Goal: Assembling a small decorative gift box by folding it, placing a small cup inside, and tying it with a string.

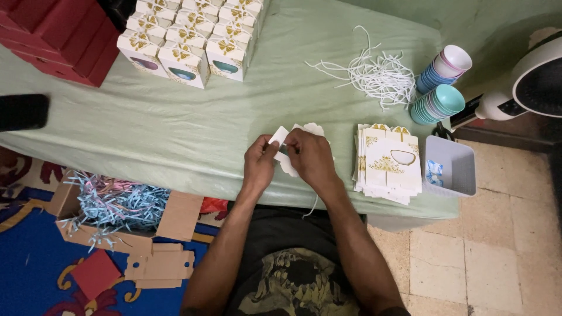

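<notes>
We see both hands meeting at the near edge of the green-covered table [175,134], just below the middle of the view. The left hand [259,164] pinches a flap of a flat white box blank [282,138] between thumb and fingers; the right hand [310,157] is closed over the blank from the other side, covering most of it. A white string [313,206] hangs below the right wrist. At three o'clock from the hands lies a stack of flat blanks [387,162] with gold print, then a grey tray [455,169]. At one o'clock we find loose white strings [374,73] and two stacks of cups [440,88]. At eleven o'clock stand assembled boxes [193,41]. At eight o'clock, on the floor, sits a carton of shredded paper [114,205].
</notes>
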